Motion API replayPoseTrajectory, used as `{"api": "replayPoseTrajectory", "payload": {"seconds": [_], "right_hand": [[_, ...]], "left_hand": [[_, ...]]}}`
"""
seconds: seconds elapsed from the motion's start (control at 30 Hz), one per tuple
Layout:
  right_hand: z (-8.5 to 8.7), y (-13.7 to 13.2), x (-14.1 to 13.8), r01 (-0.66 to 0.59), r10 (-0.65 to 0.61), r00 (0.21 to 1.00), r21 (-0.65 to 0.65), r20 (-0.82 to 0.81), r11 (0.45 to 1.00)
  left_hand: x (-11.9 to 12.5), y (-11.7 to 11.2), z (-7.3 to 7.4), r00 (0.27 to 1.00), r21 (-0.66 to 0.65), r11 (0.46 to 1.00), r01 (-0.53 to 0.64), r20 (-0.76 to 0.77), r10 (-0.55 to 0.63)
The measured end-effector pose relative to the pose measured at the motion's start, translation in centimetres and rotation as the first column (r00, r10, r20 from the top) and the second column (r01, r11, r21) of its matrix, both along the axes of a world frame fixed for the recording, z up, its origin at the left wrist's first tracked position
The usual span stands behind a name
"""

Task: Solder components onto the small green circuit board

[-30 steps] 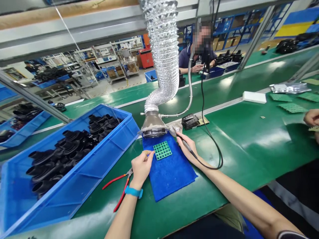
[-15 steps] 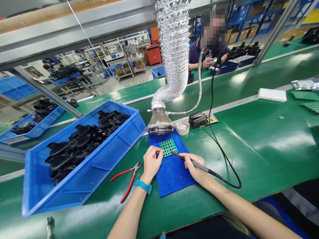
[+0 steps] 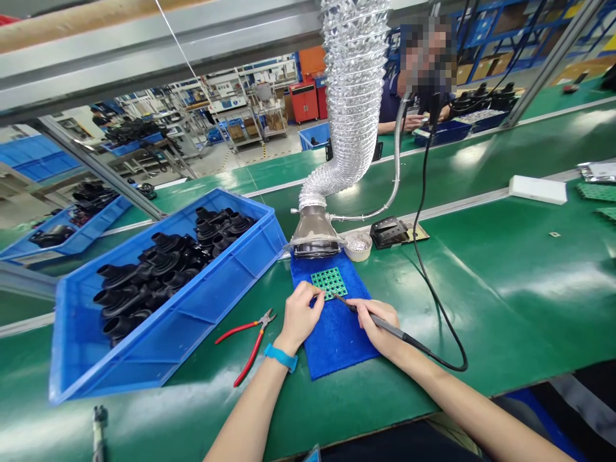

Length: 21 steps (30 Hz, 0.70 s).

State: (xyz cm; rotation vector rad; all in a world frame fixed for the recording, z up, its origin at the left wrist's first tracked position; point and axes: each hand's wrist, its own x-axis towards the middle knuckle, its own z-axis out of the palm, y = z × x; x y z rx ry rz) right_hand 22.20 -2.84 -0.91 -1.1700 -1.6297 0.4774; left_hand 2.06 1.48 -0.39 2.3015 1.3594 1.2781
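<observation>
A green circuit board panel (image 3: 330, 281) with rows of dark round spots lies on a blue cloth (image 3: 333, 350). My right hand (image 3: 380, 324) is closed around the grey handle of a soldering iron (image 3: 391, 328), whose tip meets the near edge of the panel. At the panel's lower left corner, my left hand (image 3: 302, 313) pinches thumb and forefinger together; whatever is between them is too small to make out. Red-handled cutting pliers (image 3: 255, 343) lie spread on the green table, left of my left hand.
A fume hose hood (image 3: 316, 232) hangs just behind the panel, beside a small round tub (image 3: 357, 246). To the left stands a blue crate (image 3: 192, 321) of black rubber-like parts. The iron's cord (image 3: 447, 324) loops at right. Across the bench sits a co-worker (image 3: 392, 106).
The view has shifted slightly, moving the scene to the right. My left fingertips have moved a little rightward along the panel's near edge. The iron's tip stays at about the same place.
</observation>
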Motion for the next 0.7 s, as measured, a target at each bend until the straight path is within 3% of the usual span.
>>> {"api": "replayPoseTrajectory", "payload": {"seconds": [0.2,0.33,0.53,0.7], "right_hand": [[0.06,-0.12,-0.14,-0.019,0.010,0.998,0.151,0.063,0.988],[0.14,-0.10,-0.15,-0.013,0.003,0.998,0.164,0.061,0.986],[-0.05,-0.02,-0.01,-0.008,-0.002,0.998,0.169,0.058,0.986],[-0.24,-0.17,0.13,-0.023,0.017,0.999,0.155,0.042,0.988]], "left_hand": [[0.22,-0.40,-0.23,0.963,0.100,0.993,0.064,-0.266,-0.036],[0.35,-0.56,-0.21,0.933,0.109,0.990,0.089,-0.358,-0.044],[0.22,-0.47,-0.13,0.959,0.074,0.994,0.087,-0.278,-0.063],[-0.35,0.02,-0.05,0.991,0.086,0.996,-0.021,-0.131,0.032]]}}
